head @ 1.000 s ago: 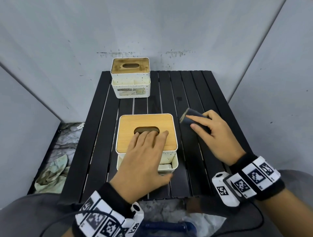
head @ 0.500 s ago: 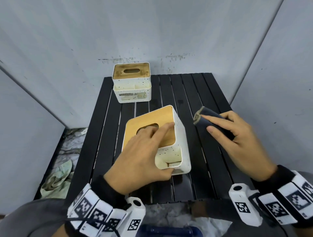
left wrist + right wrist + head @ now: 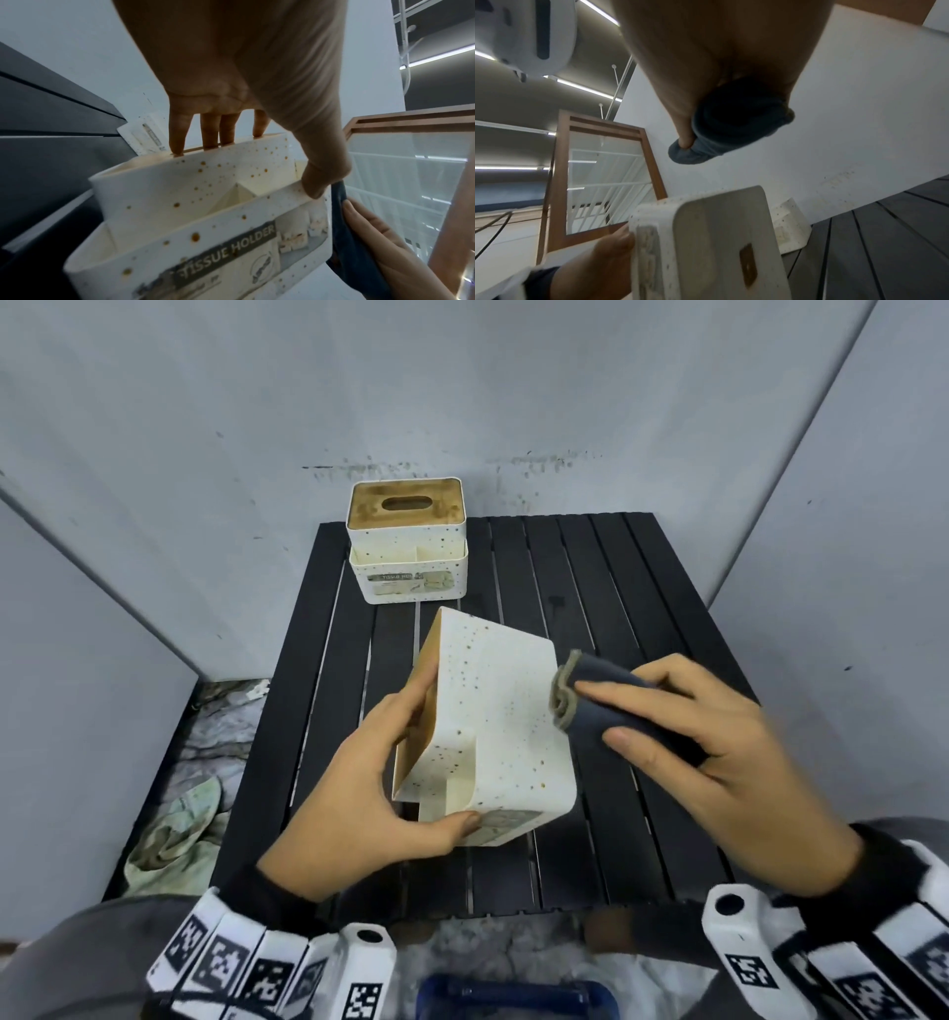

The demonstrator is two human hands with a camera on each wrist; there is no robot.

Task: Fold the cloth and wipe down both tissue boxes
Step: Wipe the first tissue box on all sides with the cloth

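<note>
The near tissue box (image 3: pixel 503 711), white with brown speckles and a wooden lid, is tipped onto its left side above the black slatted table (image 3: pixel 642 588). My left hand (image 3: pixel 369 778) grips it, fingers on the lid face and thumb on the pocket rim (image 3: pixel 312 188). The label reads TISSUE HOLDER (image 3: pixel 228 249). My right hand (image 3: pixel 719 742) holds the folded dark blue cloth (image 3: pixel 601 706), whose edge touches the box's right side. In the right wrist view the cloth (image 3: pixel 731 130) is bunched under my fingers above the box's base (image 3: pixel 718 243). A second tissue box (image 3: pixel 408 541) stands upright at the table's far left.
Grey walls close in the table on the left, back and right. A crumpled pale cloth (image 3: pixel 174 839) lies on the floor left of the table. A blue object (image 3: pixel 513 994) sits below the table's near edge.
My left hand has tipped the near box up from flat onto its side and lifted it. My right hand has brought the folded cloth in against the box's right side.
</note>
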